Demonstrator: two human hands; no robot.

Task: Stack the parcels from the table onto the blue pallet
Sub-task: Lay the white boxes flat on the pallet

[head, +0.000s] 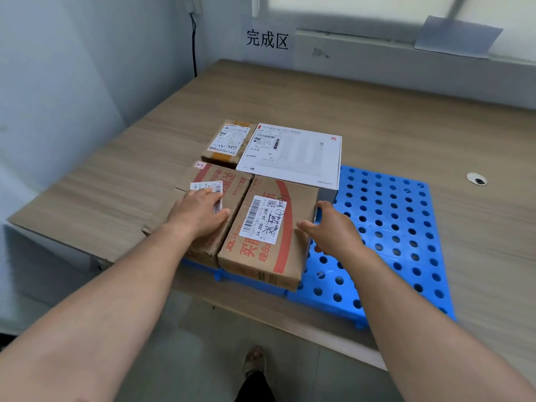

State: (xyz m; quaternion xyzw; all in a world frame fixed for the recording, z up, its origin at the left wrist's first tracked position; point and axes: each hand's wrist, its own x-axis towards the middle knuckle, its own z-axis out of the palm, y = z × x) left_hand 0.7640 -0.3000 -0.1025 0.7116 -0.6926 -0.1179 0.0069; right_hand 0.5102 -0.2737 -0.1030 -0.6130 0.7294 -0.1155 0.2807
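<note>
1. Blue pallet [391, 227] lies on the wooden table [290, 97]. Its right part is bare; four parcels fill its left part in one layer.
2. Back row: small brown box [229, 143] on the left, white box [293, 158] touching it on the right.
3. Front row: left brown parcel [232, 184] and right brown parcel [269, 250], side by side and touching along their long sides.
4. Right brown parcel is the one being handled. Its long axis runs away from the person, tilted a bit, with the far end against the white box and the near end about at the pallet's near edge.
5. Left hand [200, 213] lies flat, palm down, on top of the left brown parcel. The fingers are straight and reach the seam between the two parcels; it grips nothing.
6. Right hand [327, 230] is at the right long side of the right brown parcel, fingers fairly straight against that side and thumb over the top edge. It reads as pressing, not clamping.
7. Key relation: the parcel sits between the hands, right hand nearer and on its outer side, so any nudge goes leftward toward the neighbour.
8. Judgement: this is squaring up the front row, and the left hand is likely bracing the neighbour.
9. Risk: pushing one end only would skew the parcel more.
</note>
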